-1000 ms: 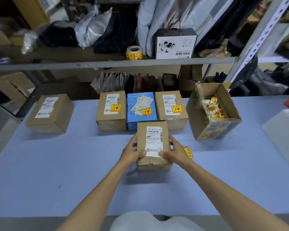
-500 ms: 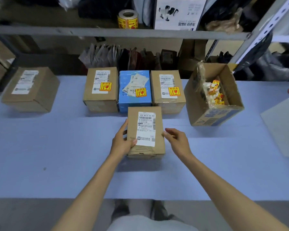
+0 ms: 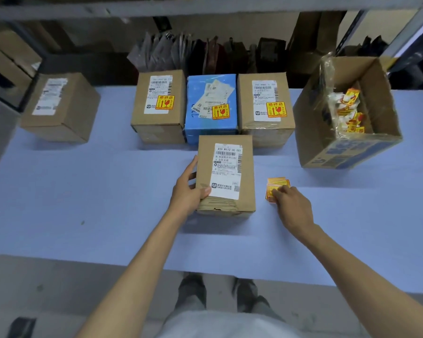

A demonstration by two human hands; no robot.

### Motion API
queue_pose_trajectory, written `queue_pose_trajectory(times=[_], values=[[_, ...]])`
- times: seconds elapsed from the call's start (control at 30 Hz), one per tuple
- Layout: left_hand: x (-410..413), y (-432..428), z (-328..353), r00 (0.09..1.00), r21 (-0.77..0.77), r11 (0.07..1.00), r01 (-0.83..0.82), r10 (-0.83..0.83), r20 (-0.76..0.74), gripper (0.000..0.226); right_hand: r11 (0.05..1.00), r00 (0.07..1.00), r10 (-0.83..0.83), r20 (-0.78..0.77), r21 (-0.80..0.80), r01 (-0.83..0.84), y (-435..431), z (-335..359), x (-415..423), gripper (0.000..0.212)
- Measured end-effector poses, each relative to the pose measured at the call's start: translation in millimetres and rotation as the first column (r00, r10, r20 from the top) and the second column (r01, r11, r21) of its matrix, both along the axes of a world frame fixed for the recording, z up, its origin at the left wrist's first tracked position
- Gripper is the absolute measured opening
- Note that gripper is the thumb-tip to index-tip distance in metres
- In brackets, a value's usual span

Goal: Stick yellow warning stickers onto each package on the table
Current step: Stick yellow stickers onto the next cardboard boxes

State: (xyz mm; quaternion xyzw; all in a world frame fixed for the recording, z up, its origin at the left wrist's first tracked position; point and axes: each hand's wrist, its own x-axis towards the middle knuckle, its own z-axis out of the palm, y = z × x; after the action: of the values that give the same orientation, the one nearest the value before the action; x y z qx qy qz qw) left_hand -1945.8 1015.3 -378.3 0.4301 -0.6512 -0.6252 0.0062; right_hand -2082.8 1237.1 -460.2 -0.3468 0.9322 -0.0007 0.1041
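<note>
**Left hand on the front package, right hand at the stickers**

The person stands at the pale blue table [image 3: 83, 191] with both bare arms stretched over it. The left hand [image 3: 188, 191] grips the front package [image 3: 226, 174], a brown carton lying flat near the middle of the table. The thumb rests on the top face by the near corner of its white shipping label, and the fingers wrap the left side.

Just to the right of that package, and apart from it, a small stack of yellow stickers [image 3: 277, 187] lies on the table. The right hand [image 3: 292, 206] is down on it, fingers bent onto the near edge. From here I cannot tell whether they pinch a sticker or only touch the stack.

Close behind the front package three packages stand side by side in a row: the left brown box [image 3: 156, 128], the blue box [image 3: 198, 93] and the right brown box [image 3: 244, 98]. Each one carries a yellow and red warning sticker on or beside its label: one [image 3: 166, 102], another [image 3: 220, 111] and a third [image 3: 276, 109].

Far to the left, well apart from the row, sits a lone brown box [image 3: 78, 113] with a white label on top. At the right end of the table stands an open carton [image 3: 352, 152] with blue print on its front wall. Inside it are clear plastic wrap and loose yellow pieces [image 3: 349, 106]. Dark bags [image 3: 205, 54] line up behind the table under a grey shelf rail [image 3: 205, 7].
</note>
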Motion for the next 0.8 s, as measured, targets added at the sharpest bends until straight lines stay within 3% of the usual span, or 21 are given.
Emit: queue_pose_trajectory(times=[0.13,0.27,0.33,0.43,0.47,0.53,0.6,0.63,0.8], values=[[0,1,-1,1.0,-0.016,1.0,0.002,-0.002,-0.005,0.083,1.0,1.0,-0.011,-0.005,0.014,0.011,1,11,-5,0.014],[-2,4,-1,0.999,-0.042,0.999,0.029,-0.028,0.021,0.083,0.954,0.986,-0.126,-0.108,-0.285,0.09,-1,30,-6,0.007],[-5,8,4,0.995,-0.208,0.976,0.063,-0.045,0.091,0.083,0.88,0.974,-0.209,-0.089,-0.452,0.147,-14,49,-3,0.012],[-22,9,19,0.99,-0.481,0.866,0.138,-0.116,0.075,0.068,0.711,0.961,-0.234,0.15,-0.647,0.274,-42,82,6,0.017],[-30,7,24,0.989,-0.471,0.871,0.136,-0.143,0.021,0.053,0.64,0.942,-0.219,0.255,-0.691,0.336,-51,93,11,0.017],[-44,5,37,0.986,-0.242,0.962,0.123,-0.146,-0.077,0.023,0.482,0.862,-0.177,0.475,-0.722,0.497,-68,110,23,0.017],[-49,2,43,0.986,0.052,0.99,0.127,-0.121,-0.117,0.019,0.329,0.762,-0.119,0.637,-0.699,0.635,-83,118,37,0.013],[-49,0,43,0.985,0.118,0.984,0.133,-0.118,-0.126,0.02,0.281,0.728,-0.093,0.68,-0.683,0.674,-89,120,43,0.014],[-38,-16,38,0.972,0.095,0.989,0.111,-0.088,-0.22,0.016,0.189,0.646,-0.07,0.76,-0.626,0.757,-105,122,58,0.041]])
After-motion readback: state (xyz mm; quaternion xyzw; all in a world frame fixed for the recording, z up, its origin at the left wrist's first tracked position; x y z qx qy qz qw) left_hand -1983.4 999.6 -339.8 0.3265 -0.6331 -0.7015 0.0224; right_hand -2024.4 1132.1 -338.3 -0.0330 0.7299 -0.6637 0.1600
